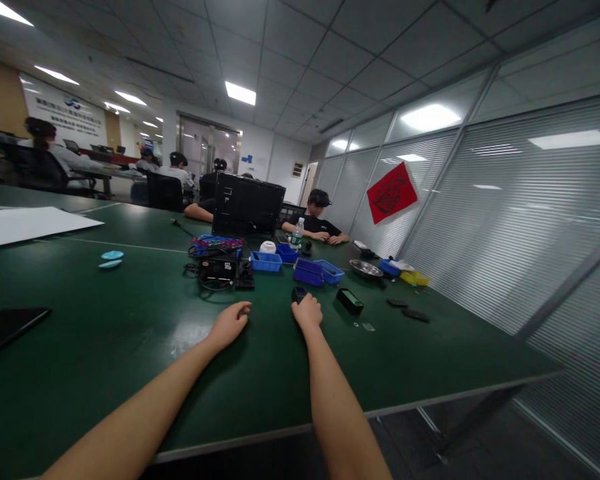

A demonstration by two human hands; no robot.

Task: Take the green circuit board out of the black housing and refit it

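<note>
My left hand (231,323) rests on the green table, its fingers loosely bent and slightly apart, with nothing visible in them. My right hand (309,311) is closed on a small black box-like device (299,293) whose dark top shows beyond the fingers; its exact kind I cannot make out. To the right of that hand lies a black open case with a green inside (350,301). A small clear piece (369,327) is on the tabletop nearer to me.
Ahead stand blue bins (309,272), a black boxy unit with cables (217,272), a monitor (249,207), a bottle (297,235) and a metal bowl (366,269). A yellow tray (415,277) is at right. Across the table sits a person (316,223). A black panel (10,327) lies left.
</note>
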